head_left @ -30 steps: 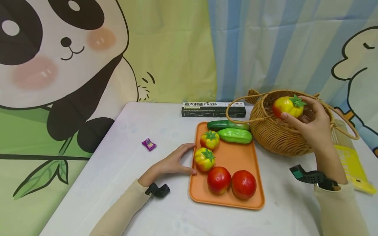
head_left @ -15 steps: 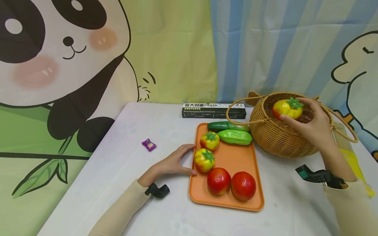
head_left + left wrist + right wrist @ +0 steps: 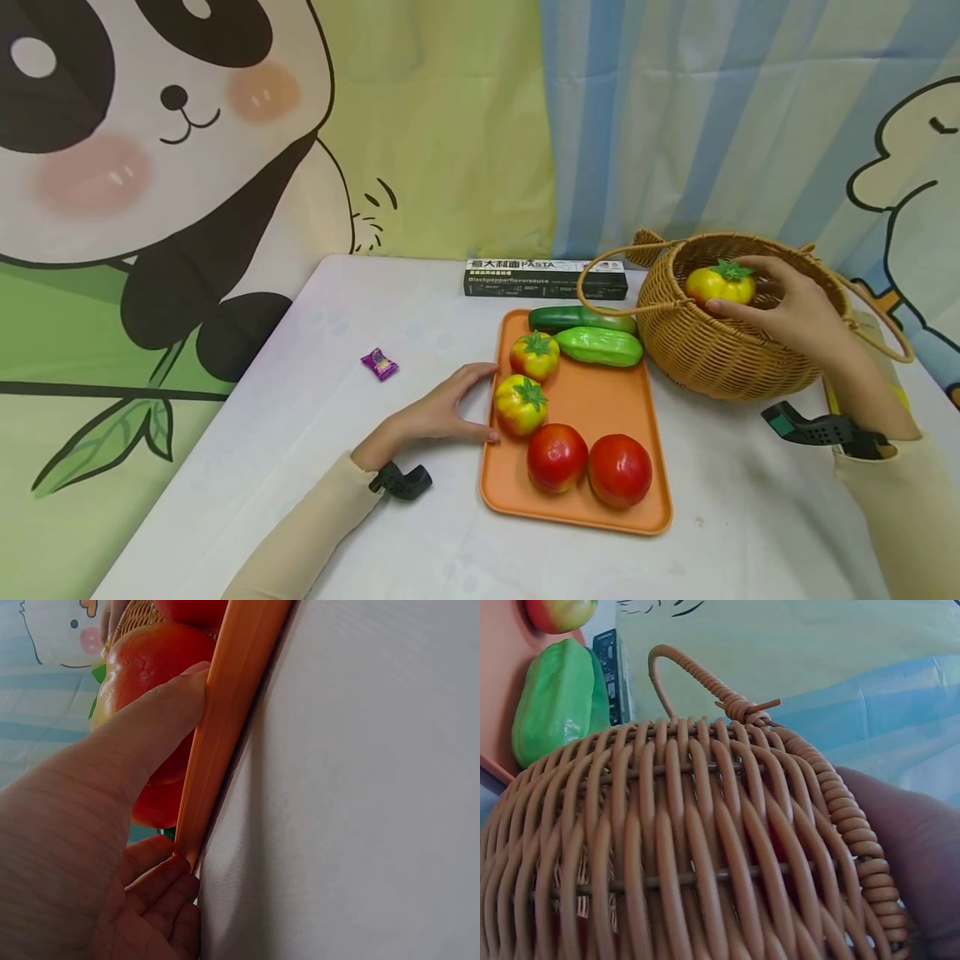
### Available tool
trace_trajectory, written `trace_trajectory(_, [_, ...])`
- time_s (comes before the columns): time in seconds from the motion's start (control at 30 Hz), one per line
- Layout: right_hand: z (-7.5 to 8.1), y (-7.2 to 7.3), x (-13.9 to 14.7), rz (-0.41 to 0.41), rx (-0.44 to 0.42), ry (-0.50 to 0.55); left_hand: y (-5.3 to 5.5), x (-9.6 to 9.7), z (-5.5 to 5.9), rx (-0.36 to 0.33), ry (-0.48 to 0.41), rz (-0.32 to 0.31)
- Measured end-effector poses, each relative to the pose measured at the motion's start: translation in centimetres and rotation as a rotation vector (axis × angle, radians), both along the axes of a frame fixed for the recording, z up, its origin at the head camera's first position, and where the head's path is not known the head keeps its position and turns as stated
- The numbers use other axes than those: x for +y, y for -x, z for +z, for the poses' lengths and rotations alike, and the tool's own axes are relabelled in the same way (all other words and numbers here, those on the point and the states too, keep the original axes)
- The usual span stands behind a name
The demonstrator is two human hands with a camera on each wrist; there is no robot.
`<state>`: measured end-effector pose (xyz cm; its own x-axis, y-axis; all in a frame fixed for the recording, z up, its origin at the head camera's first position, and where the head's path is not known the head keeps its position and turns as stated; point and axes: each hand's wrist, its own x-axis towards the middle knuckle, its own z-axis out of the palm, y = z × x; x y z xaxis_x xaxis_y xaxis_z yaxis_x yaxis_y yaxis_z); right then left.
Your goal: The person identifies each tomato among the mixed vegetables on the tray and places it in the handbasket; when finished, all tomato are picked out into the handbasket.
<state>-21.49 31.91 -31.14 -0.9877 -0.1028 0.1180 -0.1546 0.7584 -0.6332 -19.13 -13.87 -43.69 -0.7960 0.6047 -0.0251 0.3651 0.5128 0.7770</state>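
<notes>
In the head view my right hand (image 3: 795,308) grips a yellow-and-red toy tomato (image 3: 720,286) with a green leafy top, inside the mouth of the wicker basket (image 3: 720,367). The basket wall hides the tomato's lower part. In the right wrist view the basket's weave (image 3: 660,847) covers most of the hand, and some red shows through it. My left hand (image 3: 438,408) touches the left rim of the orange tray (image 3: 600,400), thumb and fingers spread apart. In the left wrist view its thumb (image 3: 161,712) lies against the tray rim (image 3: 217,735).
On the tray are two yellow-red tomatoes (image 3: 521,406), two red round fruits (image 3: 619,471), a light green cucumber (image 3: 600,346) and a darker one (image 3: 577,317). A pasta box (image 3: 543,281) lies behind. A purple-wrapped candy (image 3: 380,364) lies left. The basket handle (image 3: 600,254) leans leftward over the tray.
My right hand has lowered the tomato deeper into the basket's mouth and slightly leftward. The left hand stays at the tray rim.
</notes>
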Motion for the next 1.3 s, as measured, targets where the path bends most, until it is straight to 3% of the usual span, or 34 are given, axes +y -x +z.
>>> trace_trajectory(0.2, [0.3,0.7,0.0,0.084,-0.140,-0.050,-0.1,0.0,0.1,-0.007,-0.012,0.002])
trace_trajectory(0.6, [0.1,1.2,0.3,0.188,-0.177,-0.125,-0.1,0.1,0.0,-0.016,0.011,0.011])
trace_trajectory(1.3, [-0.1,0.6,0.3,0.194,-0.084,-0.098,-0.2,0.1,0.2,-0.010,0.011,0.013])
